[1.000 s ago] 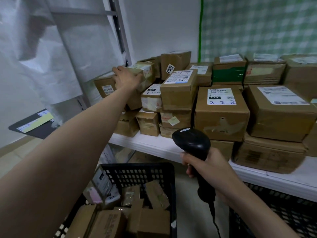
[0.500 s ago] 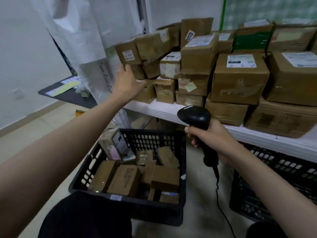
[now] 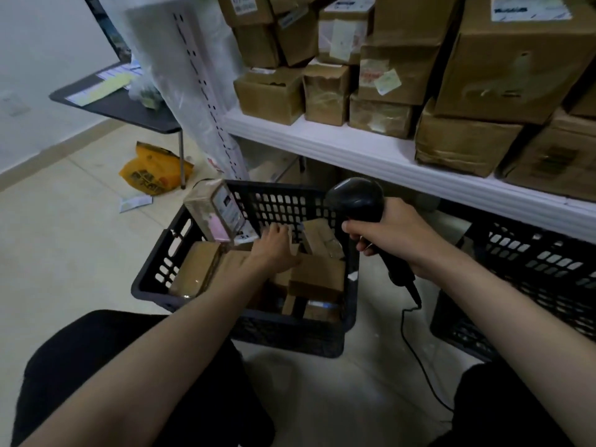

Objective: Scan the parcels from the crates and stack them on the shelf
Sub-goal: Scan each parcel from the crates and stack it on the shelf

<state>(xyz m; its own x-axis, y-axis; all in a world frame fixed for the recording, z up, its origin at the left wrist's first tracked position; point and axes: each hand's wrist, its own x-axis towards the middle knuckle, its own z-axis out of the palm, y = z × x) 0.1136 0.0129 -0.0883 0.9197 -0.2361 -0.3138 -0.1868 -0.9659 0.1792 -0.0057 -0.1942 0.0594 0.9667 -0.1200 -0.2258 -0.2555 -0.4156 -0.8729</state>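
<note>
Many brown parcels already sit stacked on the white shelf (image 3: 354,146) at the far right, so the job looks well under way, though the black crate (image 3: 151,285) on the floor in the middle still holds a fair number of cartons and a second crate (image 3: 532,262) stands to its right, partly under the shelf. By my reading the step in hand is picking the next parcel: the left hand (image 3: 274,250) reaches down into the crate, fingers laid over the top of a small brown parcel (image 3: 317,274) near the crate's middle; whether the grip has closed round it or merely rests on it I cannot tell, since the fingertips are hidden behind the cardboard. That parcel lies flat among the others, its long axis running roughly left to right, and no label shows on the face turned toward the camera. A taller, clear-wrapped parcel (image 3: 214,211) stands upright in the far-left corner of the crate, its printed label facing right. The right hand (image 3: 390,237) holds the black scanner (image 3: 354,198) firmly round the handle, just right of the crate, head pointing far and left, handle slanting down toward the near right with the cable trailing to the floor. Next, I judge, the parcel must be lifted clear, turned until its label shows, and brought before the scanner head.
</note>
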